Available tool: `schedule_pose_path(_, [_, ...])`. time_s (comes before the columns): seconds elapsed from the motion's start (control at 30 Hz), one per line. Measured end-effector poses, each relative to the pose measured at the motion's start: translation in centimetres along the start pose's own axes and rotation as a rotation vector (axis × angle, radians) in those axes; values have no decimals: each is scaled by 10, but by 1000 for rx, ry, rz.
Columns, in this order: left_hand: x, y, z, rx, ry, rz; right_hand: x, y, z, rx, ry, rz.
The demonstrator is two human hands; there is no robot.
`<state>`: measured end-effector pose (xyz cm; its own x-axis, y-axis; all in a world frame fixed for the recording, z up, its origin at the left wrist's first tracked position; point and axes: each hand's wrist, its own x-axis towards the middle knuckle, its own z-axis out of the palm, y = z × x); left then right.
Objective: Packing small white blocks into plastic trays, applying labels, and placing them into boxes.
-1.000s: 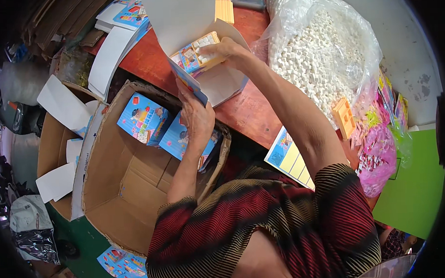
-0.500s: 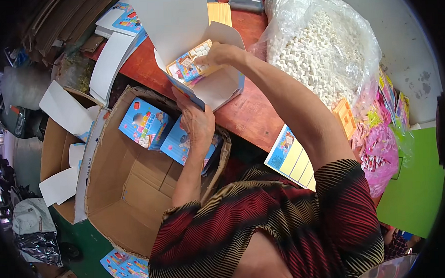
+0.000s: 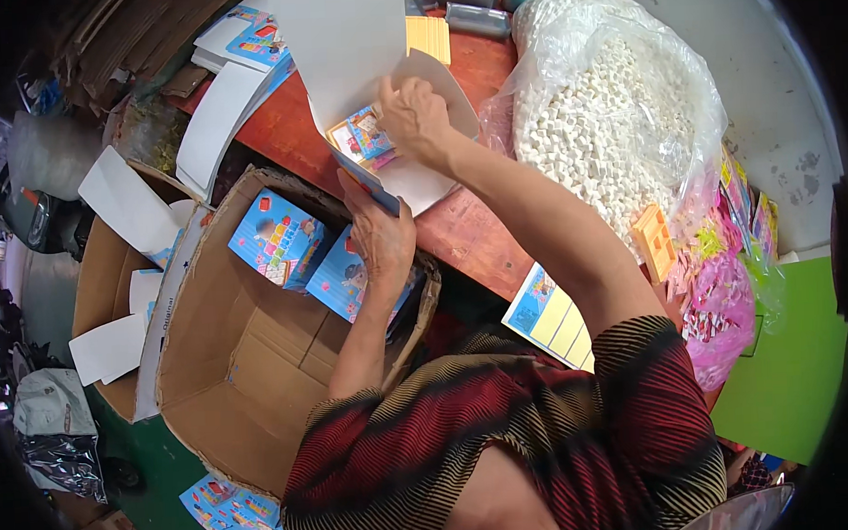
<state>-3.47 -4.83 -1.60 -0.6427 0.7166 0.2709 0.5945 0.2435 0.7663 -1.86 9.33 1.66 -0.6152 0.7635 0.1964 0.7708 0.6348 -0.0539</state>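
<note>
Hours run from mid-scene, twelve lying straight ahead of the worker.

- Open box (image 3: 347, 71), one: on the red table (image 3: 484, 244), toward half past eleven; white inside, blue outside, tall flap raised.
- Pack (image 3: 356, 136), one seen: inside the open box; its blue printing is too small for me to read.
- Left hand (image 3: 386, 243): thumb and fingers clasped on the open box's near blue wall.
- Right hand (image 3: 417, 120): at twelve, just beside the pack, fingers loosely bent; whether they pinch anything, I cannot tell.
- Carton (image 3: 231, 365), brown, one: between eight and nine; holds two blue boxes (image 3: 278, 242), tops printed with coloured lettering and cartoon figures.
- Second carton (image 3: 103, 300), one: at nine; dark lettering along the pale edge beside it.
- Flat boxes (image 3: 216, 132), stacked: at ten; too overlapped to count.
- Yellow stack (image 3: 427, 41), one: at twelve, behind the open box.
- Cube bag (image 3: 615, 118), one, clear: at two; white cubes past counting.
- Orange tray (image 3: 654, 243), one: at three, just beside the cube bag.
- Pink bag (image 3: 721, 301), one: just past three.
- Card (image 3: 542, 312), one, blue and pale yellow: near four.
- Leaflets (image 3: 229, 515), several, blue: on the floor, past seven.
</note>
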Motion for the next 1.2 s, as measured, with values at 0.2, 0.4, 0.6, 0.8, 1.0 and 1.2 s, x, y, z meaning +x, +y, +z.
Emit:
schedule_pose_path(0.2, [1, -5, -1, -15, 6, 19, -23, -2, -9, -162, 280, -131])
schedule_pose_path(0.4, [2, -4, 0, -9, -3, 72, -23, 12, 35, -225, 91, -173])
schedule_pose_path(0.6, [3, -9, -7, 0, -81, 54, -10, 8, 32, -269, 366, -377])
schedule_pose_path(0.8, [8, -7, -5, 63, -18, 60, -19, -20, 39, 49, 169, -350])
schedule_pose_path(1.0, [14, -3, 3, 49, 36, 23, -5, -14, 51, 257, 284, -478])
schedule_pose_path(1.2, [35, -44, 32, 84, 370, 166, -2, -25, 20, 961, 37, -451])
